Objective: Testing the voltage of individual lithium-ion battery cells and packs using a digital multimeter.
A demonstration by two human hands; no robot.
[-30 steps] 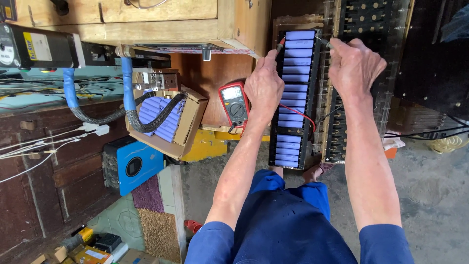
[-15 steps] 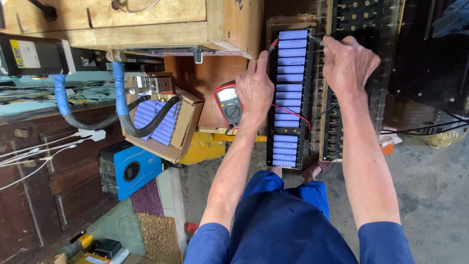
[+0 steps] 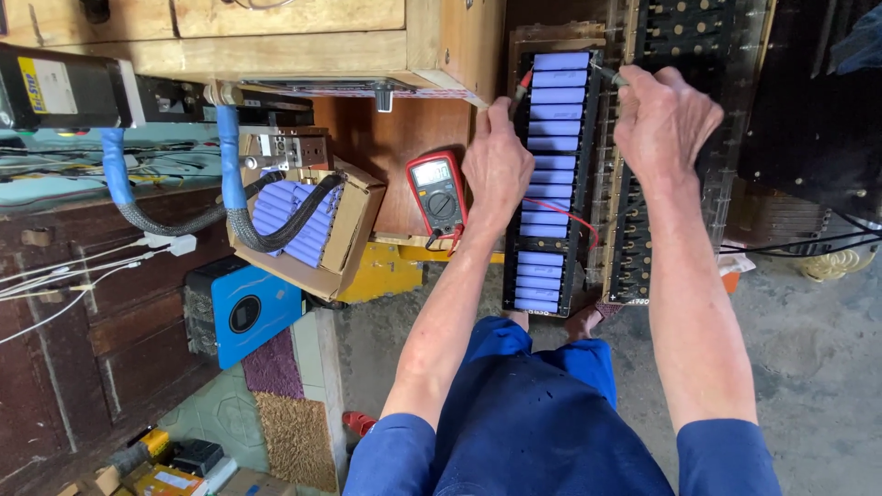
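your left hand point(image 3: 496, 165) grasps the red probe point(image 3: 522, 87) and your right hand point(image 3: 663, 119) the black probe point(image 3: 608, 75) at the top cell of the battery rack point(image 3: 548, 184) in the upper middle, lower cells seemingly unprobed.

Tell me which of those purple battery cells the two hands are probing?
The topmost cell in the long black holder. The left hand and right hand each put a probe at one end; the cells below go untouched.
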